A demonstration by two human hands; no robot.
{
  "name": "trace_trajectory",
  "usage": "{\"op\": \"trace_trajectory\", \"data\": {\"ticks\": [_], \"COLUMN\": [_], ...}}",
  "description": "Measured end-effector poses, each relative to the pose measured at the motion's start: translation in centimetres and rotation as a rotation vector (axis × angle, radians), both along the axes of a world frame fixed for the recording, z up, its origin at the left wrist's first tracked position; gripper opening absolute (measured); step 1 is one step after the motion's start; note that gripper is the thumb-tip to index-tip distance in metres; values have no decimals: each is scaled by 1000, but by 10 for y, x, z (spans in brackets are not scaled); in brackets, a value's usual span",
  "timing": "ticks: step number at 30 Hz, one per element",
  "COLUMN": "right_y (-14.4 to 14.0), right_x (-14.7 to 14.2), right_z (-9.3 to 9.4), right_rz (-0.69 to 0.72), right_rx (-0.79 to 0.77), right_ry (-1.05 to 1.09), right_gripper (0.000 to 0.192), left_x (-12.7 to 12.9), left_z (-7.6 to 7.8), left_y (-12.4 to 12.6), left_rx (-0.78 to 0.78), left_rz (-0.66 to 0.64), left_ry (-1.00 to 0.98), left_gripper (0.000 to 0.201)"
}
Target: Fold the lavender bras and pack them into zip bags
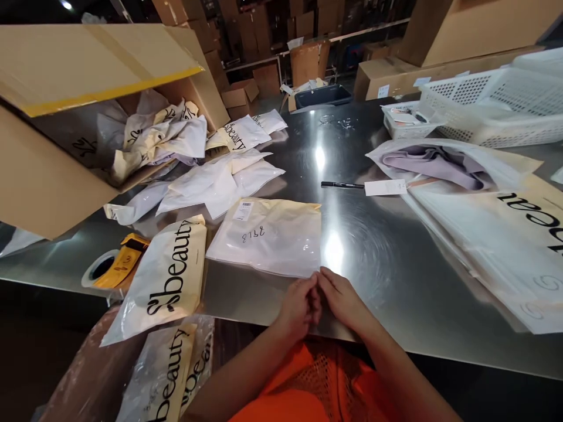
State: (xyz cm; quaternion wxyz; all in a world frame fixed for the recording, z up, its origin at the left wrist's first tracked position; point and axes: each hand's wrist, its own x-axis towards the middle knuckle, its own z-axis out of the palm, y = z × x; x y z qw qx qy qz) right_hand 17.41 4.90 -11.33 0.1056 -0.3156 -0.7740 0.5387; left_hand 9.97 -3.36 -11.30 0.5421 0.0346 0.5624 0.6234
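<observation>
My left hand (pixel 295 305) and my right hand (pixel 342 300) rest together at the near edge of the steel table (pixel 373 246), fingers touching each other, holding nothing. Just beyond them lies a flat cream bag (pixel 269 235) with a barcode label and handwritten digits. To its left a white bag printed "beauty" (pixel 165 281) hangs over the table edge. A black pen (pixel 342 185) and a white label (pixel 385 187) lie further back.
A large open cardboard box (pixel 65 129) full of bags lies tipped at the left. A tape roll (pixel 105 268) sits near the left edge. Large bags (pixel 484 228) and white baskets (pixel 492 105) fill the right side. More "beauty" bags (pixel 171 375) lie below.
</observation>
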Motion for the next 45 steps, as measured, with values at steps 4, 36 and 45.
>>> {"op": "trace_trajectory", "data": {"ticks": [4,36,45], "right_y": [-6,-13,-17], "right_x": [32,108,92], "right_z": [0,7,6], "right_rz": [-196,-731,-155], "right_rx": [-182,20,1080], "right_ry": [109,457,-8], "right_gripper": [41,39,65], "left_x": [-7,-20,-29], "left_z": [6,92,125], "left_y": [-14,17,16], "left_rx": [9,260,330], "left_rz": [118,-680,-365], "left_ry": [2,2205,2223], "left_gripper": [44,36,25]}}
